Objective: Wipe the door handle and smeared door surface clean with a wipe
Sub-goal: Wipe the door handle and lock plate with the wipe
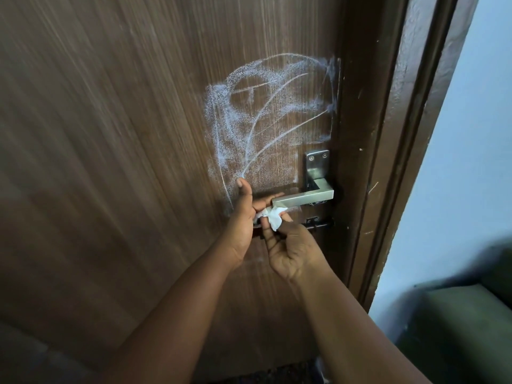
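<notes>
The door (138, 162) fills the view in front of your hands, and its white chalky smear (263, 112) lies above both hands, reaching from just over your left thumb up and to the right. The door handle (303, 197) runs level, its long axis going from its free end at your left fingertips away to the right, toward the plate near the door edge. Your left hand (243, 214) is nearer to this free end; its fingers look loosely spread there. Your right hand (288, 245) is just below the handle, palm up, and pinches the small crumpled wipe (273, 216) under the free end. I judge the wipe must travel right along the handle, then up to the smear.
</notes>
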### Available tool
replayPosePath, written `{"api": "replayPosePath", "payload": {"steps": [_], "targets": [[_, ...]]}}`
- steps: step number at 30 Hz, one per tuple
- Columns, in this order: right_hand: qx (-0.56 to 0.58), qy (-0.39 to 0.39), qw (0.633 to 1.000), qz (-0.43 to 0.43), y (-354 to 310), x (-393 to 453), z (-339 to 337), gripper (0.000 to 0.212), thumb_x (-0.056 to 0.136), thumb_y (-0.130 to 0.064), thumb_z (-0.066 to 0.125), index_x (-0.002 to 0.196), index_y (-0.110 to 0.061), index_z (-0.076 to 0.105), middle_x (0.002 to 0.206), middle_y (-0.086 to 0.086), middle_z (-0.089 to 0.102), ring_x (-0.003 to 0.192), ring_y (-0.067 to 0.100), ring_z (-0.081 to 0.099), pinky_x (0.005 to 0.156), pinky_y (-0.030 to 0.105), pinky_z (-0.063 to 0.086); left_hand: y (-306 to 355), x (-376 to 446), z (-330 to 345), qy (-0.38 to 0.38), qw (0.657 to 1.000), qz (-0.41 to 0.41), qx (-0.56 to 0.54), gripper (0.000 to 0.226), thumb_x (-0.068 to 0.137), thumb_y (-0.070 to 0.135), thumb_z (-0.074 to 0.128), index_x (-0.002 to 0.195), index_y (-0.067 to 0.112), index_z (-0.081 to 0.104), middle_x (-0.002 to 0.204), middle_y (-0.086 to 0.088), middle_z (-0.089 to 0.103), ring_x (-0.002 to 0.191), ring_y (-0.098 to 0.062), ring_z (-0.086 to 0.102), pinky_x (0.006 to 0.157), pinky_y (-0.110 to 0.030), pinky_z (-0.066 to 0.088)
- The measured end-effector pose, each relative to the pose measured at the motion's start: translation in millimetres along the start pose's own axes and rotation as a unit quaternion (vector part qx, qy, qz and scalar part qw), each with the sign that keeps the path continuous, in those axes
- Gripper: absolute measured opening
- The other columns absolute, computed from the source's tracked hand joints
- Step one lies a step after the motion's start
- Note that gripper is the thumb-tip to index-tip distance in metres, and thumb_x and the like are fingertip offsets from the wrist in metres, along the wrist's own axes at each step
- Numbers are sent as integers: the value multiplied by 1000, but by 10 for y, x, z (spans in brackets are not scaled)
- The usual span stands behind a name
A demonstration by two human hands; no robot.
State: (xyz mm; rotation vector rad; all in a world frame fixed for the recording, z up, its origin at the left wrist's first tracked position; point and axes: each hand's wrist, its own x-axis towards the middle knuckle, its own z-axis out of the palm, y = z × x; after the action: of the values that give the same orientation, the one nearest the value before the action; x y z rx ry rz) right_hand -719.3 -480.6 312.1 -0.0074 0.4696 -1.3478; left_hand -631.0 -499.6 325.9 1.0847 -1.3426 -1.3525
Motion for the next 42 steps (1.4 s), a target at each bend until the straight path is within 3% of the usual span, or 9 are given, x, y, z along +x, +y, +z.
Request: {"api": "replayPosePath", "payload": {"steps": [4, 9, 15, 20, 25, 30, 33, 37, 42], "targets": [[-86, -5, 996, 31, -111, -65, -160, 19, 90, 10, 48, 97, 6, 65, 87, 20, 72, 71, 23, 72, 58, 24, 59, 75, -26, -16, -24, 999, -26, 8, 105, 65, 86, 11, 120, 17, 68, 103, -21, 73, 106, -40, 64, 102, -55, 44], [-59, 114, 990, -54, -402, -144, -694, 24, 93, 3, 49, 113, 4, 61, 115, 21, 65, 97, 28, 66, 65, 27, 60, 51, -5, -35, 1, 997, -44, 67, 85, 69, 82, 16, 113, 30, 68, 115, -2, 71, 107, -14, 64, 88, -32, 45], [-157, 203, 945, -204, -505, -229, -993, 16, 82, -6, 69, 97, -12, 71, 94, 2, 73, 89, 18, 70, 75, 27, 57, -201, -28, 119, 67, 997, -8, 32, 13, 94, 37, 56, 97, 29, 66, 99, 8, 77, 90, -8, 70, 78, -27, 50], [-357, 197, 834, -373, -553, -96, -771, 9, 84, -20, 70, 91, -24, 73, 86, -17, 72, 81, -8, 64, 67, 4, 46, -220, -33, 253, 99, 995, -7, -26, 16, 90, 47, 57, 90, 33, 64, 102, 6, 76, 93, -11, 70, 74, -25, 52], [-247, 178, 860, -410, -496, 222, -408, 20, 89, -8, 62, 106, -14, 71, 88, -20, 67, 82, -6, 63, 67, 4, 47, -190, 10, 261, 120, 993, -7, -6, 18, 94, 45, 53, 91, 30, 63, 92, 8, 77, 84, -7, 71, 71, -26, 52], [-221, 158, 872, -407, -411, 282, -281, 34, 92, 0, 49, 111, -21, 68, 98, -14, 70, 94, 2, 65, 76, 13, 52, -131, 44, 271, 144, 988, 16, 50, 19, 101, 30, 47, 94, 25, 64, 78, 11, 77, 74, -3, 72, 63, -22, 52], [-322, 120, 833, -434, -419, 268, -283, 45, 91, 3, 44, 121, -26, 62, 116, -12, 65, 108, -2, 56, 93, 17, 46, -107, 41, 298, 164, 984, 20, 62, 20, 101, 26, 46, 92, 24, 64, 74, 10, 76, 71, -2, 72, 66, -25, 51], [-424, 51, 774, -467, -485, 312, -357, 57, 88, 8, 43, 129, -30, 53, 128, -11, 55, 113, -17, 44, 87, -2, 35, -101, 14, 299, 165, 985, 2, 54, 18, 99, 27, 48, 94, 22, 65, 85, 5, 75, 77, -7, 72, 67, -27, 53], [-532, 45, 689, -490, -514, 375, -470, 64, 87, 3, 47, 139, -33, 39, 136, -4, 50, 120, -1, 44, 96, 16, 39, -102, 17, 258, 155, 987, -17, 39, 17, 97, 30, 51, 96, 20, 65, 89, 3, 77, 89, -14, 71, 71, -30, 51]]}}
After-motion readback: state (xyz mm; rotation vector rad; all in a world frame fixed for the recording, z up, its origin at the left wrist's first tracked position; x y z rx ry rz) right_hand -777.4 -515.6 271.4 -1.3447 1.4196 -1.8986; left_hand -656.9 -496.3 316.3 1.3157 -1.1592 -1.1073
